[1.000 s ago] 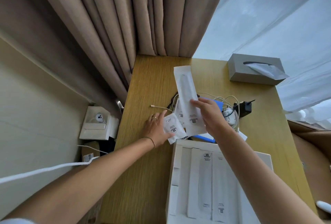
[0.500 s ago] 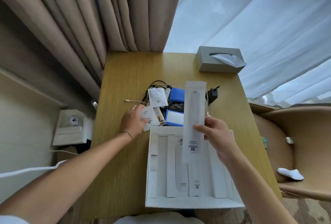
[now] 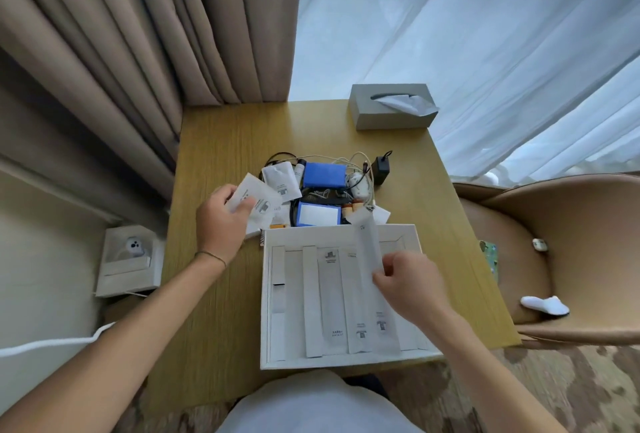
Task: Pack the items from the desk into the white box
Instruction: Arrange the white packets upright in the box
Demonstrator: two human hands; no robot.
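Note:
The open white box (image 3: 410, 229) lies on the wooden desk's near edge, with card dividers and two long white packets lying in it. My right hand (image 3: 405, 282) pinches a third long white packet (image 3: 367, 245), which slants down over the box's right compartments. My left hand (image 3: 221, 221) holds a small square white pouch (image 3: 258, 202) just left of the box's far corner. Behind the box lies a pile: another pouch (image 3: 281, 180), a blue pack (image 3: 324, 174), a blue-edged card (image 3: 318, 215), white cables (image 3: 360, 183) and a black adapter (image 3: 381, 166).
A grey tissue box (image 3: 391, 107) stands at the desk's far right corner. Curtains hang behind the desk. A tan chair (image 3: 561, 245) with a white sock on it is at the right. A white carton (image 3: 130, 259) sits on the floor at left.
My right hand has lowered the long packet from upright above the box down into it. My left hand has lifted a small pouch off the pile. The camera view shifted back and right.

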